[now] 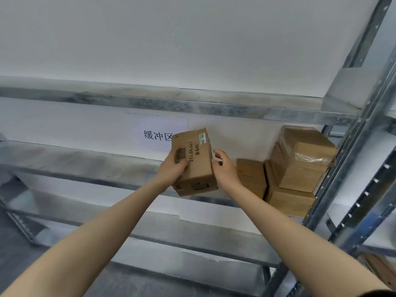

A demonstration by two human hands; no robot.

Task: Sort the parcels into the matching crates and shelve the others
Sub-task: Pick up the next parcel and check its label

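Observation:
A small brown cardboard parcel (194, 161) with printed numbers and a barcode is held up at the level of the metal shelf (90, 161). My left hand (172, 169) grips its left side, fingers curled over the front face. On the parcel's right edge rests my right hand (224, 167), fingers loosely bent around the edge. The parcel's lower end hangs over the shelf's front lip.
Several cardboard boxes (300, 163) are stacked at the right end of the same shelf, one lower box (250, 176) nearest my right hand. A paper sign (158, 133) hangs on the wall behind. Metal uprights (351, 168) frame the right side; more shelves lie above and below.

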